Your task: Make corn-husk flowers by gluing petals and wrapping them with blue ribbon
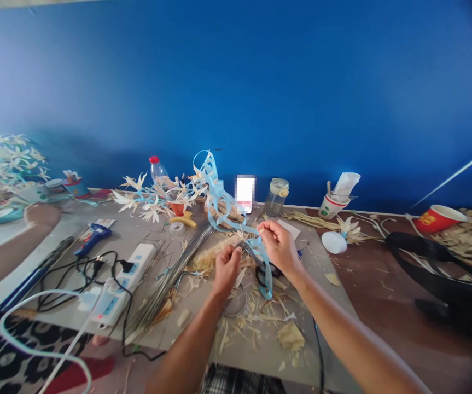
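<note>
My left hand (227,266) is closed in a pinch above the middle of the littered table, on something too small to make out. My right hand (280,246), just to its right and a little higher, has its fingers pinched at the light blue ribbon (218,191). The ribbon loops up behind both hands, and one end dangles below the right fingers. Black-handled scissors (275,272) lie under the right hand, partly hidden by the ribbon. Beside the left hand are a bundle of pale fibre (209,256) and a sheaf of thin wires (170,279).
Pale straw flowers (153,208) stand behind. To the left are a power strip (127,279), a blue glue gun (93,238) and another person's arm (10,246). A glass jar (275,197), a paper cup (331,206) and a red cup (438,219) line the back right.
</note>
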The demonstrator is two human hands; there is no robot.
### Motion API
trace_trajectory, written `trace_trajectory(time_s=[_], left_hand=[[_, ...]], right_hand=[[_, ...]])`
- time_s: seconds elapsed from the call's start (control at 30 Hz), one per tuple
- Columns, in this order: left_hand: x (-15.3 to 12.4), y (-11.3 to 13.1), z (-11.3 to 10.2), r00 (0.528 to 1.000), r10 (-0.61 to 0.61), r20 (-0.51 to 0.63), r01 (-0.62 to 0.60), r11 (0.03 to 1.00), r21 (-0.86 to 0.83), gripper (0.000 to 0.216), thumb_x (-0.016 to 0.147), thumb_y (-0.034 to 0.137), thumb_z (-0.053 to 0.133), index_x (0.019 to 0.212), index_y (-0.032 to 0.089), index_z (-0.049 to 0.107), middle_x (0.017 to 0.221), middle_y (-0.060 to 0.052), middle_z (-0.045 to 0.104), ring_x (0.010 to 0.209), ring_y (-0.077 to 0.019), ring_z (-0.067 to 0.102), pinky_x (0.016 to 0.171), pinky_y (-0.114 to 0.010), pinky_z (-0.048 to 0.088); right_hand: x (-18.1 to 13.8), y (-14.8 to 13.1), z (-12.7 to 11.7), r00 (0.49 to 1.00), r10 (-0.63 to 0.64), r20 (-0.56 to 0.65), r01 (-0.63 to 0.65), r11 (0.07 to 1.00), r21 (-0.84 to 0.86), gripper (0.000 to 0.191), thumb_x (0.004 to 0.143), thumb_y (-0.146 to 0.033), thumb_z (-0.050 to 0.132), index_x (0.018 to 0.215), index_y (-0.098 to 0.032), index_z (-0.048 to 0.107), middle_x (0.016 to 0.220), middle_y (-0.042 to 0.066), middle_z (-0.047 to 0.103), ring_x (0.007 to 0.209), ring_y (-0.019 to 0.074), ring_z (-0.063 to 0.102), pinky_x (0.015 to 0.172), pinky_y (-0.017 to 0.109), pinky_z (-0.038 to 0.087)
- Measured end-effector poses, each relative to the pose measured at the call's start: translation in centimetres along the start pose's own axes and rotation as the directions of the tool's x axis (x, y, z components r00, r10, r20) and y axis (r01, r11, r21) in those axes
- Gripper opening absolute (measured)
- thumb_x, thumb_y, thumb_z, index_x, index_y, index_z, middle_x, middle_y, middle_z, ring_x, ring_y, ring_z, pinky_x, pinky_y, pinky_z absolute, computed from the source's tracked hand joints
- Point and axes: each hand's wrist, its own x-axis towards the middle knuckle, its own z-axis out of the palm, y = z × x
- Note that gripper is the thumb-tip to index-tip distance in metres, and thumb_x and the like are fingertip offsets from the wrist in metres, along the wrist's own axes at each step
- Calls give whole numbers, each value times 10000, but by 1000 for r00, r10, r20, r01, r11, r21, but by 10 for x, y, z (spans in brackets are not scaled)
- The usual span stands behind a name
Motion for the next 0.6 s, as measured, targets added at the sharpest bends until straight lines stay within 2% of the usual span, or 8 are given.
trace_trajectory(time_s=[0.13,0.2,0.23,0.3,0.4,0.5,0.57,0.6], left_hand=[[-5,0,4,1000,5,16,-5,999,-33,501,702,532,634,490,194,331,503,45,270,511,-89,245,503,-254,229],[-6,-2,6,1000,-3,-3,3,998,-67,527,689,569,635,496,202,309,505,44,254,509,-93,229,495,-260,221],[-7,-3,7,1000,-3,-18,1,997,-82,532,686,585,632,505,205,307,512,42,257,517,-97,231,495,-261,223],[-9,-5,7,998,-4,-59,-1,996,-86,532,699,607,607,523,210,301,525,41,249,526,-103,229,495,-262,228],[-13,-10,5,997,18,-81,-21,999,-42,480,768,565,560,547,206,329,557,35,272,546,-108,251,520,-266,254],[-20,-14,4,999,-7,-31,7,1000,-3,420,806,510,545,559,196,414,562,19,360,563,-116,320,548,-270,300],[-25,-17,3,997,-73,32,73,997,2,365,806,477,567,603,181,505,621,-10,480,621,-132,420,597,-272,369],[-26,-18,3,989,-116,90,117,993,-7,322,810,457,574,665,170,563,703,-34,551,683,-147,477,641,-278,410]], right_hand=[[30,-34,19,986,-143,90,154,978,-140,247,830,-350,471,688,-170,562,565,-11,504,512,102,417,497,223,336],[50,-54,35,952,-215,218,264,937,-228,370,847,-414,476,562,-178,498,505,-16,442,496,99,385,499,227,324],[62,-63,46,929,-280,243,338,909,-243,380,861,-409,468,558,-179,489,540,-9,460,522,102,403,529,227,344],[88,-81,69,874,-405,269,474,835,-280,332,879,-334,453,598,-171,523,679,27,532,639,121,480,640,241,394],[130,-106,110,796,-517,314,603,717,-350,229,878,-172,393,832,-159,617,924,72,588,868,163,536,805,289,405],[170,-124,158,746,-476,465,655,646,-391,232,852,-136,418,924,-143,637,988,97,612,987,225,545,877,363,406],[193,-129,193,714,-335,615,642,663,-384,199,816,-126,469,907,-111,646,992,125,631,948,248,583,842,383,444],[203,-128,211,713,-260,651,611,686,-395,188,782,-97,498,897,-98,648,988,137,641,924,258,603,819,393,464]])
